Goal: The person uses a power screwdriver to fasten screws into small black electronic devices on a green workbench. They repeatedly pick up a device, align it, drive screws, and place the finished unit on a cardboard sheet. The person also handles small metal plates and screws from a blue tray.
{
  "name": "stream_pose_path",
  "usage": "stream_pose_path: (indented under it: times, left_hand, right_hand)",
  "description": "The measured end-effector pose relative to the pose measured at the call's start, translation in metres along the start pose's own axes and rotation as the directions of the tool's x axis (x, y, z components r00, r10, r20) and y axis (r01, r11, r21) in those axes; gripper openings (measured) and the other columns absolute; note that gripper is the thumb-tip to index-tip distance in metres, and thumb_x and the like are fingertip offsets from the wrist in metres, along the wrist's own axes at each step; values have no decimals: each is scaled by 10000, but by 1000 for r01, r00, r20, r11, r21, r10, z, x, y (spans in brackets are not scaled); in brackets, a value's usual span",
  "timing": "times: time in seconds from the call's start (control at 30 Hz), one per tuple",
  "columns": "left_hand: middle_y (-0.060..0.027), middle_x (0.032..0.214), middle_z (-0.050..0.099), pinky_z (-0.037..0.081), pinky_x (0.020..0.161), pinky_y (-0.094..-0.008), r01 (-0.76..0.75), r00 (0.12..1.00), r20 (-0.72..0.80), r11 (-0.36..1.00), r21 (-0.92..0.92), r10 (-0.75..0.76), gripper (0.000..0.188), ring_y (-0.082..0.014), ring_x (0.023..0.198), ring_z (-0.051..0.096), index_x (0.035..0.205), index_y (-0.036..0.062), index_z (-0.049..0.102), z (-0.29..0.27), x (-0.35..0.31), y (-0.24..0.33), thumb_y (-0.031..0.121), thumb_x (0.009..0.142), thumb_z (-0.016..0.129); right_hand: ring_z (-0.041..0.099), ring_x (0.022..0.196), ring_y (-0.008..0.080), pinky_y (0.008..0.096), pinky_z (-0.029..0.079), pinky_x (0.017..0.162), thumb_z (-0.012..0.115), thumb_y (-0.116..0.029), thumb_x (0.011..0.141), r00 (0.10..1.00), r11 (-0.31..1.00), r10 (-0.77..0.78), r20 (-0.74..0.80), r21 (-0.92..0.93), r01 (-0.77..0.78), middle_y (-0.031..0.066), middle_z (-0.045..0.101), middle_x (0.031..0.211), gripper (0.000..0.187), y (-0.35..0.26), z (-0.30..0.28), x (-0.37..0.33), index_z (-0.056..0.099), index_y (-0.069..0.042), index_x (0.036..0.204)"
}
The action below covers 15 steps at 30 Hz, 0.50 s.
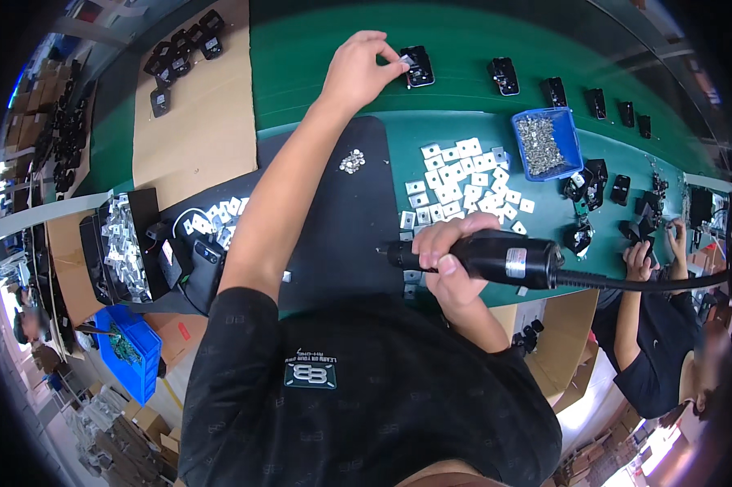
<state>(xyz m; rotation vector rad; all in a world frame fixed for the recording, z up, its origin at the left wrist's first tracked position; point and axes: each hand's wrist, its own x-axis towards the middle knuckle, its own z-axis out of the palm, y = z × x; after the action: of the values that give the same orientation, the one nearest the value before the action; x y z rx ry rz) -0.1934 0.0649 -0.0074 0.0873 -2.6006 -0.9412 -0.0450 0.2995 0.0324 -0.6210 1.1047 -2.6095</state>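
Observation:
My left hand (361, 75) reaches to the far side, thumb and forefinger pinched together at the left edge of a black plastic housing (419, 68). Something small and pale shows at those fingertips, too small to name. In my right hand (455, 258) is a black electric screwdriver (508, 258), held level with its bit pointing left over the black mat (333, 219). Its cable (642, 284) runs off to the right. Just beyond the screwdriver, many white square plates (455, 183) lie scattered on the green table.
A blue bin (551, 146) of small metal parts stands right of the plates. More black housings (504, 75) line the green belt. A small pile of metal pieces (352, 161) lies on the mat. Cardboard (191, 122) carries housings at left. A co-worker's hands (640, 258) work at right.

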Motion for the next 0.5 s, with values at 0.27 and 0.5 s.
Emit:
stream_pose_path:
  times: [0.27,0.5]
  left_hand:
    - [-147,1158,630,455,903,-377,63,963,243,977,205,-113,213,-276,1042,609,834,79,723,22,30,4,255,719,761]
    - [-125,944,690,502,761,-344,172,965,182,980,105,-189,346,-261,839,664,998,57,669,36,37,-19,269,738,754]
  right_hand:
    - [544,621,159,350,495,654,624,17,801,1000,1000,14,8,-1,-14,46,512,686,430,-27,-11,5,347,-88,1113]
    - [543,619,155,346,494,652,628,17,797,1000,1000,12,11,-9,-12,39,510,688,424,-30,-14,7,357,-94,1104]
